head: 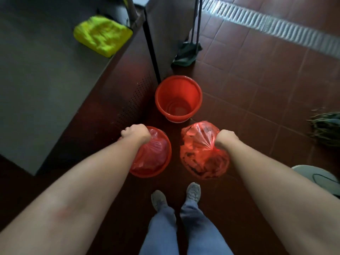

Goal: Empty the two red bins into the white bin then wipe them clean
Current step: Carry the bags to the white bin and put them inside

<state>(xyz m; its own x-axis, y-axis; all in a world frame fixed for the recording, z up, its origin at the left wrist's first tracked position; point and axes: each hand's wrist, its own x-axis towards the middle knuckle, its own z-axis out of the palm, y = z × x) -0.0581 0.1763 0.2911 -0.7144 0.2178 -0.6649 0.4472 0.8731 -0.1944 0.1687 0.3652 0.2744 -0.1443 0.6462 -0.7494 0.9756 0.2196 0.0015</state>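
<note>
An empty red bin [178,98] stands upright on the tiled floor ahead of me, no liner in it. A second red bin [161,168] sits lower left, with a red plastic liner bag [154,151] still inside it. My left hand [136,134] grips the gathered top of that liner. My right hand [225,138] grips the bunched neck of a full red trash bag [200,155], which hangs free of any bin, right of the second bin. A white bin [312,176] shows partly at the right edge.
A yellow-green cloth [102,34] lies on the grey counter [36,80] at the left. A dustpan [185,54] with long handles leans against a cabinet behind the empty bin. A broom head [327,126] lies at the right. My feet [176,196] stand just below the bags.
</note>
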